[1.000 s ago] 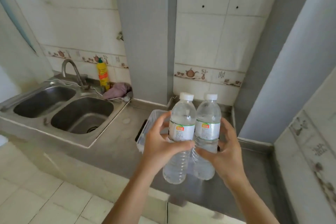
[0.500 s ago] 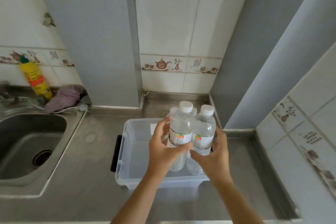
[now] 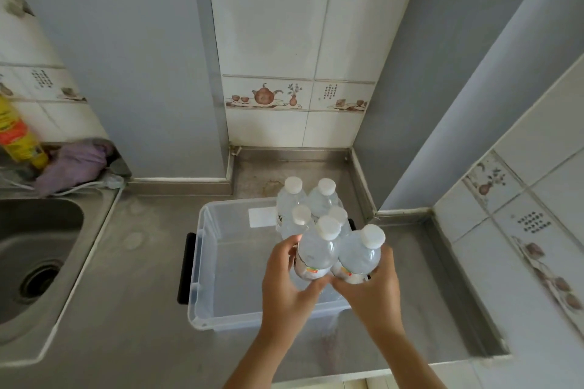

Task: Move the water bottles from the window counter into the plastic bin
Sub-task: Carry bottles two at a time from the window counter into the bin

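While both hands work over the clear plastic bin (image 3: pixel 205 265) on the steel bench (image 3: pixel 132 309), each grip is wrapped round a bottle: the left hand (image 3: pixel 284 287) curls about the left water bottle (image 3: pixel 316 253), the right hand (image 3: pixel 373 290) about the right water bottle (image 3: pixel 360 254). The two held bottles stand upright, touching side by side, above the bin's right half. Four more capped bottles (image 3: pixel 292 196) stand clustered in the bin's far right corner, just beyond the hands.
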`<move>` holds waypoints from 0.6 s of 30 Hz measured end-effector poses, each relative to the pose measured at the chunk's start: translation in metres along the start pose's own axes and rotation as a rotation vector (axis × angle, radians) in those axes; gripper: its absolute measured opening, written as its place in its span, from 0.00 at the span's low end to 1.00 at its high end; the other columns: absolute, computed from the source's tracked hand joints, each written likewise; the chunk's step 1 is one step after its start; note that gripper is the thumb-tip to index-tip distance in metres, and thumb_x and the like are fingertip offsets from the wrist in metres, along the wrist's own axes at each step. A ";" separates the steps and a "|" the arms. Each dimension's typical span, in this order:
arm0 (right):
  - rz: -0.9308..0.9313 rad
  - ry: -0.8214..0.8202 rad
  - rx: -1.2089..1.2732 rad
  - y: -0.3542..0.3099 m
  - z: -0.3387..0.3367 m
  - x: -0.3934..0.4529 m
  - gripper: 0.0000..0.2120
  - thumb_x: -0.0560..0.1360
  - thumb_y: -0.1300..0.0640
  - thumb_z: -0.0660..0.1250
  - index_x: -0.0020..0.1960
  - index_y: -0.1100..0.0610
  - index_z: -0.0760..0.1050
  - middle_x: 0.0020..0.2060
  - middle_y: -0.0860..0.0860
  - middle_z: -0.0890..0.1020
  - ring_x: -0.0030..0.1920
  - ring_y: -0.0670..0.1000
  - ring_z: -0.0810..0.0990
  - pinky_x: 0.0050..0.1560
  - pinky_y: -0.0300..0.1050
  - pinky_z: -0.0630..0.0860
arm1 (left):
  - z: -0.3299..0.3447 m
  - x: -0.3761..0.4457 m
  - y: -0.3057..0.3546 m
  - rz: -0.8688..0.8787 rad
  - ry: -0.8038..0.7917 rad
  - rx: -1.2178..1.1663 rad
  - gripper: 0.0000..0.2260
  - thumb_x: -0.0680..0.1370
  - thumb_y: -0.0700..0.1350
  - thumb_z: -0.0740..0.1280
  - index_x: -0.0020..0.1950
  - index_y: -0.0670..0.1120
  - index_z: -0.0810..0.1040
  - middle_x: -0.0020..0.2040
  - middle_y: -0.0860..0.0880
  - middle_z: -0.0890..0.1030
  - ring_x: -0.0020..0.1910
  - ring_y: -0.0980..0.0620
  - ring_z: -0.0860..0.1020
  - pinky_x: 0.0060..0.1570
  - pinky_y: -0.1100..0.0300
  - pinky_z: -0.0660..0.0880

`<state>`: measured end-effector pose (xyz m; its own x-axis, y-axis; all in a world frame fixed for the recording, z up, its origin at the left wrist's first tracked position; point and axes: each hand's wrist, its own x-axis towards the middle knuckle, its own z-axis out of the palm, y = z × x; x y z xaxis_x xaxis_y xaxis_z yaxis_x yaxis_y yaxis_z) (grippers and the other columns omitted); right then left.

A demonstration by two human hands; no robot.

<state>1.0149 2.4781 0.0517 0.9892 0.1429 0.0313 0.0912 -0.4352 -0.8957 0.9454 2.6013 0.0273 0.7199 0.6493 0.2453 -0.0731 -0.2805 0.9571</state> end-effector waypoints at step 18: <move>-0.254 -0.022 -0.459 0.012 0.000 -0.009 0.37 0.57 0.50 0.81 0.62 0.55 0.73 0.50 0.52 0.80 0.50 0.54 0.76 0.51 0.56 0.76 | -0.028 0.005 -0.005 -0.341 -0.258 0.273 0.39 0.57 0.53 0.82 0.58 0.60 0.60 0.53 0.64 0.74 0.49 0.60 0.79 0.48 0.57 0.78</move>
<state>1.0069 2.4721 0.0408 0.9274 0.3105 0.2085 0.3731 -0.7286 -0.5744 0.9298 2.6254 0.0285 0.8207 0.5503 -0.1536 0.3546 -0.2796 0.8922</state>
